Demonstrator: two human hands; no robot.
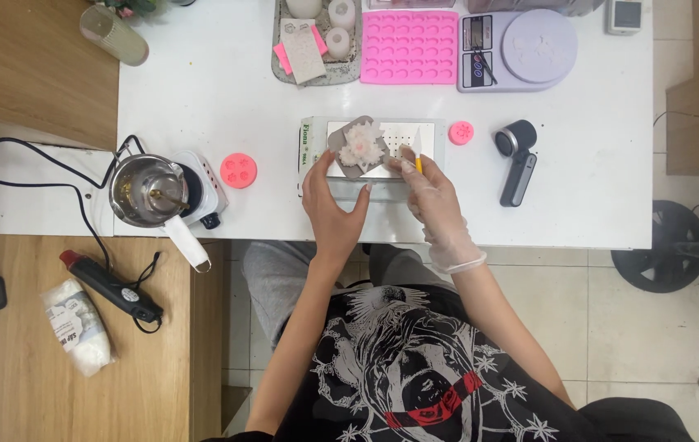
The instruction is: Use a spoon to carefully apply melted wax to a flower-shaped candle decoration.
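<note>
White tabletop (202,106) fills most of the view, with wooden surfaces to its left and tiled floor beyond its near edge. Two hands work at a white perforated board (427,135) near the table's middle: the bare left hand (331,209) lies spread and flat against the board's near edge, thumb touching a grey mould (341,160) that holds one pale, flower-shaped piece (363,143); the gloved right hand (434,196) pinches a small yellow tool (418,164), its tip just beside the flower (how the tip meets it is too small to tell). Two round pink moulds lie on the table, a larger one (238,170) to the left of the board and a smaller one (461,132) to its right. One black handheld device (517,160) lies further right. One metal pot (145,190) sits on a small white hotplate (206,187); its contents are hard to make out. Along the far edge, a grey tray (341,75) holds three whitish round pieces, one cut off by the frame, plus a pale flat mould over pink sheets; beside it lie one pink many-celled mould (409,47) and one lilac scale (529,49). On the wood at left lie one black tool with a red tip (108,285) and one white bag (79,327).
</note>
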